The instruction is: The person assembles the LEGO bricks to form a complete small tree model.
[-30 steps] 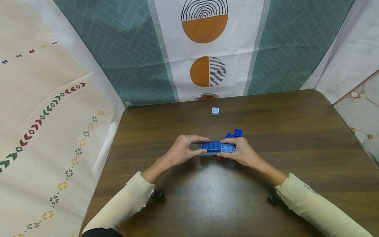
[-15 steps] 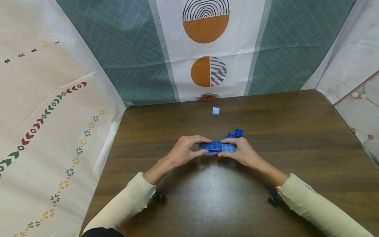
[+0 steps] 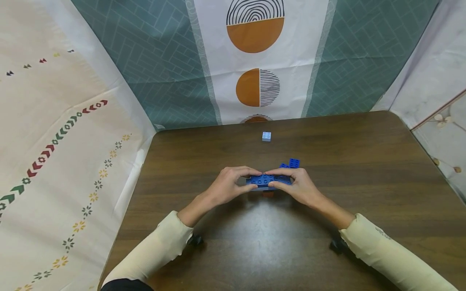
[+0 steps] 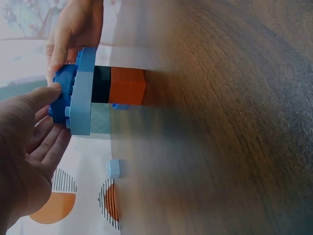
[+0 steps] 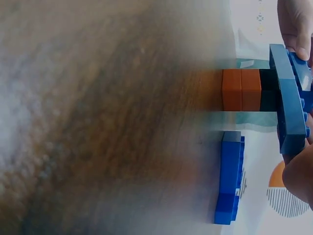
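Note:
Over the middle of the table stands a stacked toy-brick build. In the left wrist view its stem has orange bricks (image 4: 128,84) under a dark brick (image 4: 101,84). Lighter blue bricks (image 4: 82,100) lie across the stem, overhanging both sides. A long dark blue brick (image 3: 264,180) sits on them, studs up. My left hand (image 3: 230,182) pinches this dark blue brick toward its left part, thumb at the near side and fingers at the far side. From the right, my right hand (image 3: 299,185) pinches the same brick, fingertips close to the left hand's.
Behind the right hand lie joined bright blue bricks (image 3: 294,163), which the right wrist view shows as a stepped piece (image 5: 227,178). Farther back is a small pale blue brick (image 3: 266,136). Patterned cloth (image 3: 171,81) hangs beyond the wooden table (image 3: 204,153).
My right hand has slid left, from the lighter blue brick's right end to the dark blue brick. My left hand keeps its grip. The head view has shifted slightly.

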The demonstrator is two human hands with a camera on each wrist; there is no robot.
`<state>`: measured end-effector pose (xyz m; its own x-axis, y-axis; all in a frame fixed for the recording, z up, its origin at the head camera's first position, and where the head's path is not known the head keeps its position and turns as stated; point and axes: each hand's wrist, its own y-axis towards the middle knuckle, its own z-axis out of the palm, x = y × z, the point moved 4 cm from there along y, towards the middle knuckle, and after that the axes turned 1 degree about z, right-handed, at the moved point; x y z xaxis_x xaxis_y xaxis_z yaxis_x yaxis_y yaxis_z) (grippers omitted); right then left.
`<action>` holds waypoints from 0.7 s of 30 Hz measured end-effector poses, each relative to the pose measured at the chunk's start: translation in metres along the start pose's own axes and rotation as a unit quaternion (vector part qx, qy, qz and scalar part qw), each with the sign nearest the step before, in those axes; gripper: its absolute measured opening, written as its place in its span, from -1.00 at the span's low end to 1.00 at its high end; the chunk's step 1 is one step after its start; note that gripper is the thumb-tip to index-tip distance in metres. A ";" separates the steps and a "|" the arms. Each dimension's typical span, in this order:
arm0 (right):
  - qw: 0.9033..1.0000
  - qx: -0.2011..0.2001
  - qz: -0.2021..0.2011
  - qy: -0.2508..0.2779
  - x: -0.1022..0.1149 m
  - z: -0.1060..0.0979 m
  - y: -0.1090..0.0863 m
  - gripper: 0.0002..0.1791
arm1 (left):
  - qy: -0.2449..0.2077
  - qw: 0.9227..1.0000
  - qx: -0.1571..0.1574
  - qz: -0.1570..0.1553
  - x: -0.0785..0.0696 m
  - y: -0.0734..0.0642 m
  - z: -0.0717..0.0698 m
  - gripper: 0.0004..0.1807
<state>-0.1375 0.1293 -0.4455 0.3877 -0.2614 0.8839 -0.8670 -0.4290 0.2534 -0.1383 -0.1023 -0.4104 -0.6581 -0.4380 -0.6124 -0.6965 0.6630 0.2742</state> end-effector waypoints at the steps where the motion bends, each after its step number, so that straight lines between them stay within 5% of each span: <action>1: 1.000 0.000 0.005 0.002 -0.001 0.000 0.000 -0.66 | 0.000 1.000 0.000 -0.001 0.000 0.000 0.000 -0.60; 21: 1.000 0.014 0.016 0.007 -0.005 -0.002 0.002 -0.65 | -0.054 0.998 -0.021 -0.015 0.006 -0.004 0.007 -0.59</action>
<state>-0.1419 0.1317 -0.4481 0.3550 -0.2640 0.8968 -0.8702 -0.4438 0.2138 -0.1374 -0.1036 -0.4209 -0.6030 -0.3875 -0.6973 -0.7284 0.6239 0.2831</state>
